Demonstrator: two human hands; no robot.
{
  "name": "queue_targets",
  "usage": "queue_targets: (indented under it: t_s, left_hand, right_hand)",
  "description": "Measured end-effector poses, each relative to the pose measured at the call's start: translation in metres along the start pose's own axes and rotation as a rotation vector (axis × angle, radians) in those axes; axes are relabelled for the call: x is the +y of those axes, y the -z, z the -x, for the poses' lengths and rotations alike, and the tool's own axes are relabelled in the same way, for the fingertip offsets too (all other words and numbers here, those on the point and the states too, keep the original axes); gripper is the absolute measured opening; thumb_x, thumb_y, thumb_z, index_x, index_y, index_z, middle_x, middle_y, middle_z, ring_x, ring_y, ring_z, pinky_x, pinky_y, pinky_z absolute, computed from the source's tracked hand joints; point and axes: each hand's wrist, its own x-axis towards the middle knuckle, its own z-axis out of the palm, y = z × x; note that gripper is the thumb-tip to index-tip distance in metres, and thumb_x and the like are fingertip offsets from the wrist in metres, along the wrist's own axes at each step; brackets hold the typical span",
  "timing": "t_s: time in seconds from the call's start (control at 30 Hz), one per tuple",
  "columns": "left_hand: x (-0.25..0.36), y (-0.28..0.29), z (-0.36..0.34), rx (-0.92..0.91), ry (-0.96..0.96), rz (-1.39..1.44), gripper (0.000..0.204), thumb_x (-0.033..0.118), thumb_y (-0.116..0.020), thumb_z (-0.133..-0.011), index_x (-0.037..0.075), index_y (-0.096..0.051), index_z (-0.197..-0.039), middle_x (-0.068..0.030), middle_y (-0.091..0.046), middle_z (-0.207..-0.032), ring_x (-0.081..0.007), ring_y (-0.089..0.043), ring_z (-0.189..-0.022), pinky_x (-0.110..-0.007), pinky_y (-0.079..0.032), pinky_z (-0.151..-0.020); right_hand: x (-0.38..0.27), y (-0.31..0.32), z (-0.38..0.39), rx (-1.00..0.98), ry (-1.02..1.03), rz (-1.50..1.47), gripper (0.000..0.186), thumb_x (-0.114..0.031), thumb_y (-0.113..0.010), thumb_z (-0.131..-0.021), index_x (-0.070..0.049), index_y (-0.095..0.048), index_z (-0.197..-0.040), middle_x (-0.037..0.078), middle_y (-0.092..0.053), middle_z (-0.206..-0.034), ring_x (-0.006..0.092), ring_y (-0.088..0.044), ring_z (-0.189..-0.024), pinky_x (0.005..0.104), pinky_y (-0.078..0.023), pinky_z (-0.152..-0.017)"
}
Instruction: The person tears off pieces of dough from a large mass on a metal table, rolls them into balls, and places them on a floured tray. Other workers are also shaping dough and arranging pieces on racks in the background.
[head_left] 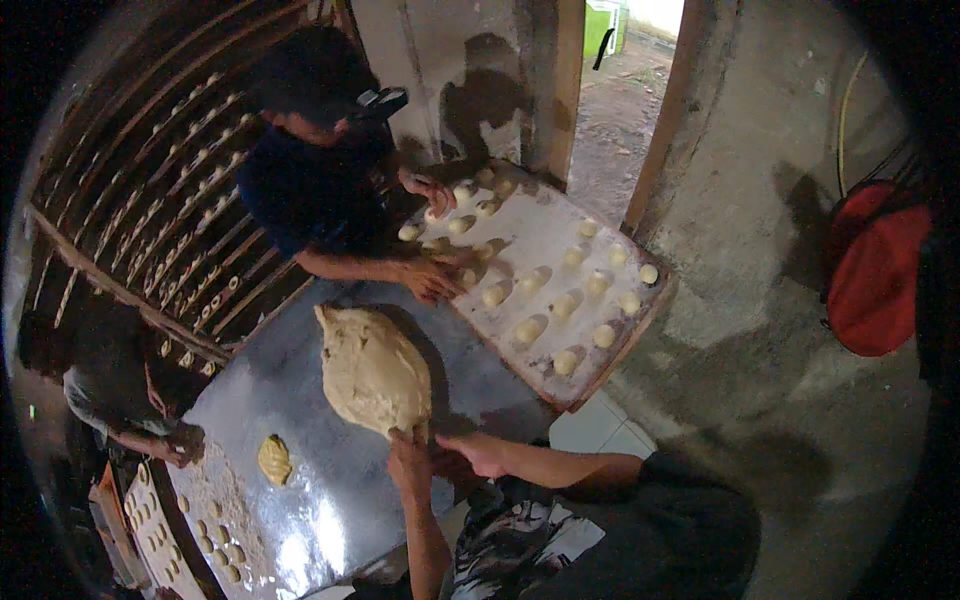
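Note:
A large pale lump of dough (pixel 372 372) lies on the grey metal-topped table (pixel 250 370), its far end drawn to a point. My left hand (pixel 410 462) is closed on the near end of this dough. Just to the right, my right hand (pixel 478 452) has its fingers drawn together by the same end. Whatever those right fingers grip is hidden in shadow. A small yellow lump of dough (pixel 274 460) sits apart on the table, to the left.
A floured wooden board (pixel 525 260) with several dough balls (pixel 564 304) adjoins the table's far right side, where a co-worker's hand (pixel 430 278) rests. Another person (pixel 110 385) works at the left, near flattened dough pieces (pixel 220 545). Racks (pixel 170 190) stand behind; a red bag (pixel 875 270) hangs right.

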Motion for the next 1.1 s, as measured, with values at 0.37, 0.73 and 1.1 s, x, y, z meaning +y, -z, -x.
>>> queue_targets:
  t_s: [0.37,0.73,1.1]
  left_hand:
    - [0.015,0.111,0.077,0.049,-0.777,-0.084,0.039,0.028,-0.061,-0.094,0.004,-0.064,-0.124,-0.0212,-0.064,-0.132,-0.0405,-0.057,-0.129,-0.051,-0.044,-0.110]
    - [-0.053,0.000,-0.049,0.102,-1.064,0.375,0.017,0.016,-0.056,-0.094,0.005,-0.068,-0.088,-0.0164,-0.066,-0.083,-0.0400,-0.065,-0.083,-0.054,-0.050,-0.088]
    - [-0.070,0.057,0.001,0.342,-0.819,0.149,0.038,0.004,-0.065,-0.089,0.006,-0.065,-0.127,-0.0171,-0.065,-0.131,-0.0377,-0.059,-0.126,-0.047,-0.051,-0.102]
  right_hand:
    - [0.030,-0.078,-0.043,0.440,0.105,-0.394,0.025,-0.037,-0.056,-0.106,-0.014,-0.059,-0.098,-0.001,-0.058,-0.081,0.0118,-0.058,-0.072,0.0303,-0.047,-0.061]
    - [0.035,-0.082,0.103,0.811,0.782,1.187,0.026,-0.025,-0.054,-0.103,-0.004,-0.064,-0.116,0.015,-0.065,-0.088,0.0415,-0.065,-0.081,0.0518,-0.049,-0.068]
    - [0.034,-0.032,-0.009,0.774,0.638,1.645,0.055,-0.024,-0.067,-0.095,-0.011,-0.052,-0.146,0.020,-0.046,-0.153,0.0408,-0.039,-0.144,0.0556,-0.020,-0.123]
